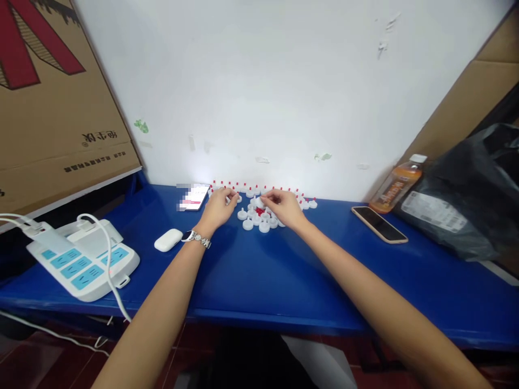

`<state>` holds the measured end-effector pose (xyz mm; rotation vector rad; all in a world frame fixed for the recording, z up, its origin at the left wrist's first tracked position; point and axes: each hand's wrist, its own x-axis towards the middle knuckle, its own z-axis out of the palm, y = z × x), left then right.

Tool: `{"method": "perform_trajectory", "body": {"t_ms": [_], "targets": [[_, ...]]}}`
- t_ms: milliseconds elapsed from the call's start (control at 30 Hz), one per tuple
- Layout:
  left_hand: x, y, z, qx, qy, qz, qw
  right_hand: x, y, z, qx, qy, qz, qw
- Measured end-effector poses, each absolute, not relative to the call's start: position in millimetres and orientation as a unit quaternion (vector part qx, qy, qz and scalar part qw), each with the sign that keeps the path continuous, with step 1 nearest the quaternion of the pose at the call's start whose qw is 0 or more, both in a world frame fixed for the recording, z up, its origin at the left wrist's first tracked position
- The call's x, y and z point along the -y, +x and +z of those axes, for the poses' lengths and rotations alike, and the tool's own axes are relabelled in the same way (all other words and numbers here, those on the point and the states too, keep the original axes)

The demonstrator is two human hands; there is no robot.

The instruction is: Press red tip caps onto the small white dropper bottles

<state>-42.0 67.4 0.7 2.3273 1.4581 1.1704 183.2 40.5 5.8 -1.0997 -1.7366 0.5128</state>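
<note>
My left hand (221,206), with a watch and a bracelet on its wrist, is closed in a pinch. A white edge shows at its fingertips, too small to make out. Opposite it, my right hand (287,208) pinches a white nozzle cap (259,202) between thumb and fingers. Below the held cap lies a small pile of red tips (259,211). Several loose white nozzle caps (248,224) surround that pile. Further back, along the wall, stand several white caps with red tips (250,190) on them. My hands partly hide this row.
A lit phone (195,196) and a white rounded case (168,240) lie on the left. Further left sits a power strip (87,273) with cables. To the right are another phone (379,225), an orange drink bottle (396,183) and a black plastic bag (458,194). A white wall (259,86) closes off the back.
</note>
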Motion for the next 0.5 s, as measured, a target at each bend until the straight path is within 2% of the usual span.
{"method": "perform_trajectory", "body": {"t_ms": [100,333,400,500], "targets": [[-73,-49,-5,-0.508,0.770,0.382,0.056,-70,160,14,0.751,-0.473,0.181,0.424],[-75,-59,-13,-0.553,0.744,0.373,0.019,-109,122,17,0.837,-0.515,0.059,0.177],[-75,-56,-12,-0.568,0.743,0.353,0.000,-108,119,16,0.840,-0.514,0.042,0.170],[-77,-47,-12,-0.576,0.751,0.319,-0.042,-99,122,13,0.816,-0.522,0.032,0.244]]}}
